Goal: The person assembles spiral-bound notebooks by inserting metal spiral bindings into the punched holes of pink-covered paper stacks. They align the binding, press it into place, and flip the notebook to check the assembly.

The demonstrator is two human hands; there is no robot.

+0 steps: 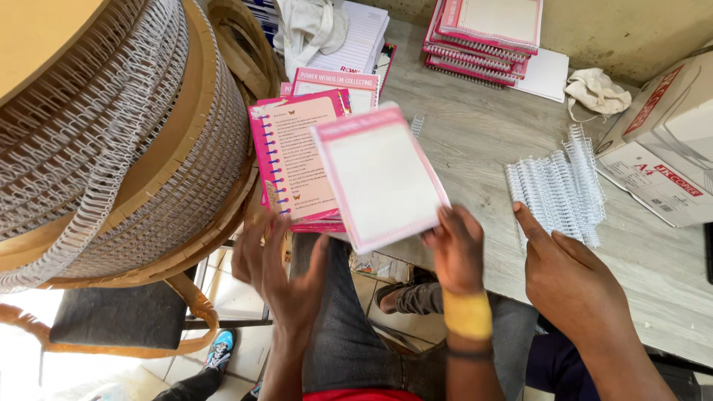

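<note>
My right hand [457, 249], with a yellow band on its wrist, grips the lower right corner of a pink-bordered notepad [379, 178]. The pad is held tilted above the table edge and looks blurred. My left hand [278, 271] is empty with fingers spread, just below a stack of pink printed sheets [293, 156] that lies at the table's left edge. Another person's hand [568, 282] reaches in from the lower right, its thumb pointing at a bundle of white wire binding combs [557, 189].
A big spool of white binding wire [111, 141] fills the left side. Bound pink notebooks [483, 33] are stacked at the back of the grey table [483, 141]. A crumpled cloth [594, 89] and paper boxes [668, 141] sit at the right.
</note>
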